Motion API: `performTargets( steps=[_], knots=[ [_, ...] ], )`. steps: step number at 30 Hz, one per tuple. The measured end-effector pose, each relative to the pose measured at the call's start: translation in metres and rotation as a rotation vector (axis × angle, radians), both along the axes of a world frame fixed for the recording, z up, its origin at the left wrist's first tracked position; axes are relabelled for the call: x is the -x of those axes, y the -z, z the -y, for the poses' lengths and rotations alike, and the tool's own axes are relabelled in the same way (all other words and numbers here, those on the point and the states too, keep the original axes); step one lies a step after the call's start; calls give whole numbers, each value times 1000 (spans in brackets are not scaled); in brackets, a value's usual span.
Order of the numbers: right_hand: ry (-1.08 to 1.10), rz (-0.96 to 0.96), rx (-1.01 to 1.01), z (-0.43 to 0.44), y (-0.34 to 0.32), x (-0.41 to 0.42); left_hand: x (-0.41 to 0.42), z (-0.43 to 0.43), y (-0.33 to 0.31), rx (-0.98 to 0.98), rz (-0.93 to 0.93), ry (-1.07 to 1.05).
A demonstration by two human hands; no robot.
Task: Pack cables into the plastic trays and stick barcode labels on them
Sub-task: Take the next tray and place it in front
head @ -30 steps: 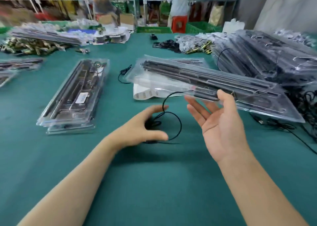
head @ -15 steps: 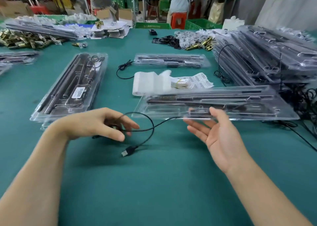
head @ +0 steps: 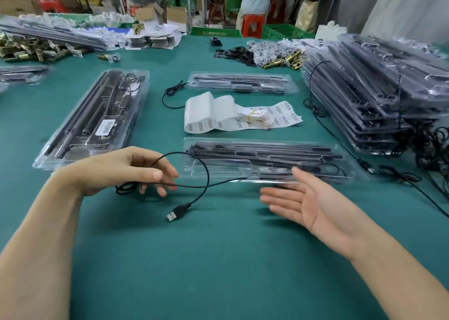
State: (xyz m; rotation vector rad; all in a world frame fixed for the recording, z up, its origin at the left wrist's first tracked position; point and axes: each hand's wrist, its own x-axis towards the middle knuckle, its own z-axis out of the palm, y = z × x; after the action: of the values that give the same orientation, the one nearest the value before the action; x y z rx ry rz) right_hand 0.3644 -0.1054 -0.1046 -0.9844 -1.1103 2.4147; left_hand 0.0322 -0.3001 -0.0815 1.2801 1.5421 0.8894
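Left hand (head: 126, 171) pinches a black USB cable (head: 207, 171), looped just in front of the near plastic tray (head: 267, 160) and not yet coiled or seated. Right hand (head: 313, 203) is open, palm up, empty, at that tray's front edge. Judged: the left tray (head: 80, 135) is packed and carries a barcode label (head: 107, 126). The near tray lacks both cable and a label from the strip (head: 218, 120), and the stack at right (head: 376, 88) waits.
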Motion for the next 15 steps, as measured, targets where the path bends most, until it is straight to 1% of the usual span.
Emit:
performTargets(
  steps=[1,3,5,7,9,10,12,15],
  knots=[
    [-77,85,-87,0,-1,-7,0,-1,0,7,1,-8],
    [-191,275,-323,2,-2,-17,0,0,-1,7,11,-32],
    [-197,382,-594,6,-1,-17,0,1,-3,4,22,-48],
    [-121,399,-906,11,2,-10,-1,1,-3,6,39,-53],
    [-61,358,-1229,17,4,2,-2,1,-2,-1,50,-51],
    [-58,341,-1357,20,5,8,-1,1,-2,-6,62,-51],
    [-85,329,-1472,27,8,23,0,3,-2,-24,118,-54],
    [-126,312,-1510,34,12,44,5,6,-1,-45,212,-53]
  ],
)
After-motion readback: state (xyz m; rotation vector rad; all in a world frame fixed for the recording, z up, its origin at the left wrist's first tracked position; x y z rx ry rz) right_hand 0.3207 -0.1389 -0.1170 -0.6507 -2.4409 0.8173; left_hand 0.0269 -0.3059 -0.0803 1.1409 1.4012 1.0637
